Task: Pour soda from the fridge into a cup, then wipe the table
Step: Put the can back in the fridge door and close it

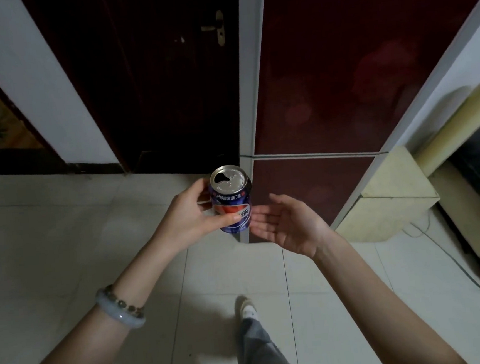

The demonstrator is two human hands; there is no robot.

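Standing before the closed dark-red fridge (339,71), I hold the soda can (232,204) upright at the centre of view, its mouth already open. My left hand (192,215) grasps it, fingers (198,189) curled behind and thumb across the label. At 3 o'clock of the can my right hand (290,225) lies released, palm up, its fingertips just beside the can; whether they touch it I cannot tell. Fetching looks done; no cup or table shows, so pouring and wiping remain

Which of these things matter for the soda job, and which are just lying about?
For the job:
- can, opened, held by the left hand
- right hand, open beside it
- fridge

Just there:
- door
- box beside the fridge
- bracelet
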